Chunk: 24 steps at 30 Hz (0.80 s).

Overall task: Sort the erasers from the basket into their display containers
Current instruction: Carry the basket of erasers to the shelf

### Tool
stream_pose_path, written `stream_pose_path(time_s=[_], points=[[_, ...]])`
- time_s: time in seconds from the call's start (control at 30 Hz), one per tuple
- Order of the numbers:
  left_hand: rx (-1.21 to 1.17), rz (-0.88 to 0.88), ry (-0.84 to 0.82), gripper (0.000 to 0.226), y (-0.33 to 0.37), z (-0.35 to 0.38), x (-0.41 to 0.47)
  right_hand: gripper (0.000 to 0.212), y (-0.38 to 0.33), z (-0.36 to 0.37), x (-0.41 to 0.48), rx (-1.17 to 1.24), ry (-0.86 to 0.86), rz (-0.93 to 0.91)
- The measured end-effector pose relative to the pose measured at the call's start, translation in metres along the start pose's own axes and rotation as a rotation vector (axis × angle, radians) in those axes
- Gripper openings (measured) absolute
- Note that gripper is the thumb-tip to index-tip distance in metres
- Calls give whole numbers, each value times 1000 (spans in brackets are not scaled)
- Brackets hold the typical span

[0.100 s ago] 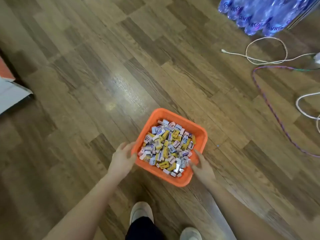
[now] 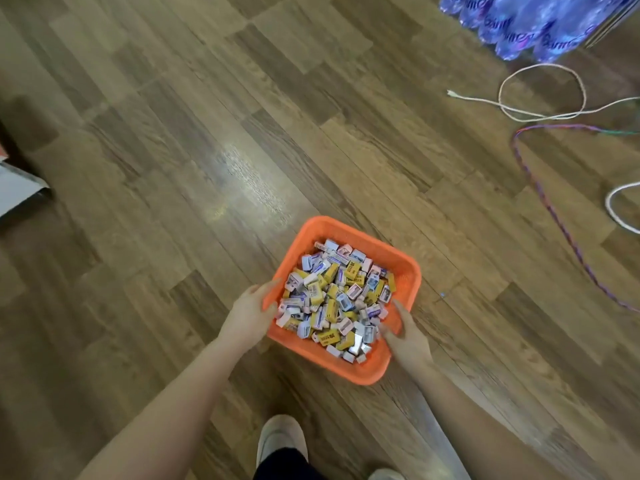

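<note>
Away from the basket (image 2: 408, 271), far right: a pack of bottles in blue-purple wrap (image 2: 526, 26) at the top corner. A looped white cord (image 2: 478, 99) lies below the pack. A purple braided cord (image 2: 550, 228) runs down the floor, well apart from the basket's right side. A second white cord (image 2: 613, 209) is cut by the right edge. Far left of the basket, at the frame edge, a pale flat sheet or box (image 2: 17, 192), only partly seen. Just below the basket, two light shoes (image 2: 280, 438) and a dark trouser leg (image 2: 284, 462). Floor around the basket is bare apart from these.

Surface: wood-pattern plank floor (image 2: 173, 168), brown, with a glare patch up-left of the basket. Indoor room, walls out of view.

Container: orange square plastic basket, lower centre. It is packed with small boxed erasers (image 2: 339, 299) in yellow, pink, white and blue wrappers, heaped in a jumble, all inside the rim.

Left hand (image 2: 247, 313) grips the basket's left edge, fingers on the rim. Right hand (image 2: 407, 336) grips the near right corner, thumb over the rim by the erasers. Both are a bit blurred. Cannot tell if the basket sits on the floor or is lifted.
</note>
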<state>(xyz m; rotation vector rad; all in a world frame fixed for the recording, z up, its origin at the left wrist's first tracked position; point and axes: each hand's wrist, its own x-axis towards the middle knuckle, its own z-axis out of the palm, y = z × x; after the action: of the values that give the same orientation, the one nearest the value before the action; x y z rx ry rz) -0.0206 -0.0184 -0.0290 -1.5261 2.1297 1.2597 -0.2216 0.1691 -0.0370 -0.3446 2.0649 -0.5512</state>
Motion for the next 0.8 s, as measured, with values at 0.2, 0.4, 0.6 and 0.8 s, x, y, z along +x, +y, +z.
stream_pose_path(time_s=[0.2,0.4,0.6,0.8], points=[[443,95,-115,59,4,6,46,49,4,15,25,34,146,39],[431,46,-115,74,11,-10,17,50,-26,-15,5,-71,114,-49],[193,36,29,79,78,-124,-112,50,-134,-97,-117,-209,97,-200],[77,91,182,64,196,-313,-271,56,-306,-214,-292,-267,96,-384]])
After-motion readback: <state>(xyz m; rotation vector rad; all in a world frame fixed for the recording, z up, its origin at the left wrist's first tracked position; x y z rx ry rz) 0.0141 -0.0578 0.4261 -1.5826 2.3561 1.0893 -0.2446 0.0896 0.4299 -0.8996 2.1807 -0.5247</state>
